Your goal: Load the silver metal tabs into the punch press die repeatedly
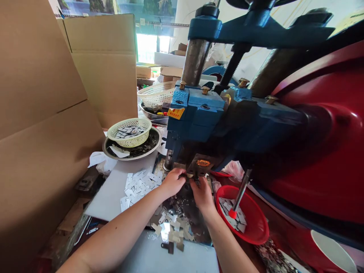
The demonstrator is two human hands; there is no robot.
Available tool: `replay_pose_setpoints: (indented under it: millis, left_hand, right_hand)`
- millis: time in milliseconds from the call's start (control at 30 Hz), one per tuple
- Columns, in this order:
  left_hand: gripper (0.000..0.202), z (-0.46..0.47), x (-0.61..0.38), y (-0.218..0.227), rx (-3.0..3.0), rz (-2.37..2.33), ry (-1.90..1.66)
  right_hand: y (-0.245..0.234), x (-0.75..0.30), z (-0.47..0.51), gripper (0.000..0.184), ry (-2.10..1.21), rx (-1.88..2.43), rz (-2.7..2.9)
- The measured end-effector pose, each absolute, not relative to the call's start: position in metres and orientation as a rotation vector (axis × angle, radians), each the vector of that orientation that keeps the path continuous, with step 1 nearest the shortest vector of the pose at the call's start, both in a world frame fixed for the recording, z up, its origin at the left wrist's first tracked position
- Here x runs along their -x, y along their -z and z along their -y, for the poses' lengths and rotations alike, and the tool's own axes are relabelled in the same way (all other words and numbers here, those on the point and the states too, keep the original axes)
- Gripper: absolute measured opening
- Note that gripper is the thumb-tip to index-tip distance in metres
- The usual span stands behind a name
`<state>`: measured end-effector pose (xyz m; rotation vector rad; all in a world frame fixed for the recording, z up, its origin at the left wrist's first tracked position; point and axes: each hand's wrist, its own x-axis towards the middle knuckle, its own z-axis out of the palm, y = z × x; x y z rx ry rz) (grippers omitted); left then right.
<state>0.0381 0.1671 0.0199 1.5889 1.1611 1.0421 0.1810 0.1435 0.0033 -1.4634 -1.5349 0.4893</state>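
My left hand [174, 182] reaches under the blue press [196, 113], its fingers pinched at the die block [200, 163]. Opposite it, my right hand [202, 193] is closed with its fingertips at the same die. A small pale edge shows between the two sets of fingertips; whether it is a workpiece or part of the die I cannot tell. Below my wrists lies a scatter of small flat metal plates [172, 227] with tabs. Left of my left hand is a pile of white metal plates [139, 187] on a pale board [106, 206].
A cream basket [129, 142] of plates sits in a metal basin [155, 146] at left. To the right, a red bowl [260, 231] holds more plates, with a red-tipped lever [241, 191] above it. Cardboard [105, 72] walls the left; a big red wheel [321, 132] fills the right.
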Motion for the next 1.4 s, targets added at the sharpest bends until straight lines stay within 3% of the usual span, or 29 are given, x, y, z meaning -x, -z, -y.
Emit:
replay_pose_setpoints:
  millis: [267, 567, 667, 900, 1167, 1400]
  left_hand:
    - [0.017, -0.129, -0.018, -0.042, -1.732, -1.252, -1.098]
    - [0.012, -0.061, -0.008, -0.033, -2.268, -1.359, -0.486]
    - [0.027, -0.057, -0.009, -0.028, -2.309, -1.451, -0.357]
    - [0.009, -0.06, -0.006, -0.023, -2.288, -1.472, -0.356]
    - [0.014, -0.054, 0.005, -0.026, -2.22, -1.411, -0.423]
    - [0.005, -0.056, 0.005, -0.027, -2.152, -1.385, -0.441]
  right_hand:
    - [-0.015, -0.196, -0.115, 0.031, -0.575, 1.493, 1.42]
    - [-0.013, -0.23, -0.058, 0.034, -0.755, 1.729, 1.468]
    - [-0.005, -0.234, -0.053, 0.035, -0.736, 1.742, 1.502]
    - [-0.003, -0.232, -0.062, 0.031, -0.486, 1.735, 1.678]
    - [0.006, -0.225, -0.078, 0.027, -0.034, 1.662, 1.975]
    - [-0.005, -0.215, -0.09, 0.02, -0.07, 1.507, 1.862]
